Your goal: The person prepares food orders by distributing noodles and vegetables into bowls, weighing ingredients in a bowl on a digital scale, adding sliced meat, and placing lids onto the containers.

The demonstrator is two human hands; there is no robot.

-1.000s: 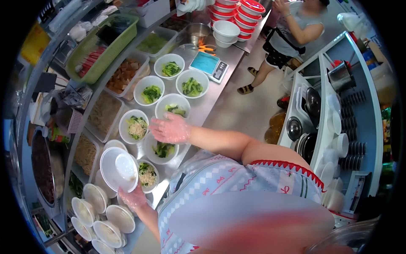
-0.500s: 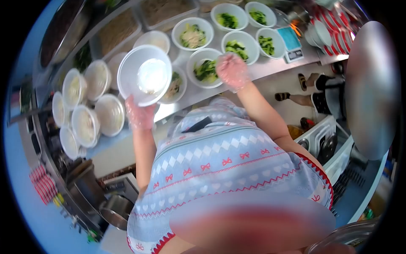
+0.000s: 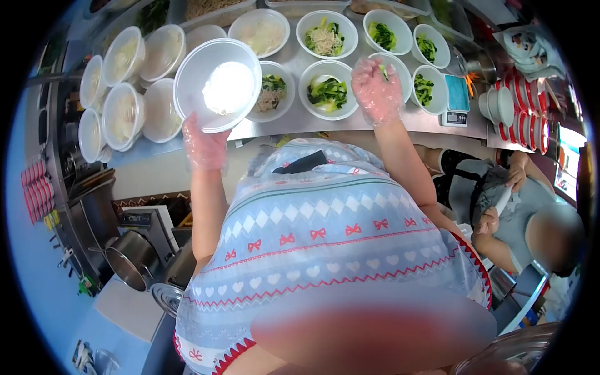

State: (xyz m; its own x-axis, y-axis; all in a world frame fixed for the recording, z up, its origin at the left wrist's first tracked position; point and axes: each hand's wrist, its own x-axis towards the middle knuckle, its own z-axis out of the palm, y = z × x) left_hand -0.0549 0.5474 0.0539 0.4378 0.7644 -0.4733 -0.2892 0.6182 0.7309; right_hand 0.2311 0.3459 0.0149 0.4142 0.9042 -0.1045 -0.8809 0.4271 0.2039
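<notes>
My left hand [image 3: 206, 147], in a clear plastic glove, grips a white plastic bowl [image 3: 187, 81] by its near rim. The bowl is empty inside and tilted toward me, raised in front of the others. My right hand [image 3: 377, 94], also gloved, is over a white bowl [image 3: 405, 78] at the counter's edge and covers most of it. Its fingers are curled; a bit of green shows by them, but what they hold is hidden. Beside it is a bowl of leafy greens [image 3: 327, 94], and left of that a bowl of greens with pale shreds [image 3: 272, 90].
Several filled bowls [image 3: 123, 115] are stacked on the left. More bowls of greens [image 3: 382, 36] line the back, before food containers [image 3: 212, 9]. A small scale [image 3: 455, 117] and red-and-white stacked bowls [image 3: 524, 112] are at right. A person [image 3: 500, 206] stands there, holding something white.
My view has turned toward the right, bringing the other person's upper body into sight. My right hand has shifted rightward to another bowl. My left hand still holds the empty bowl.
</notes>
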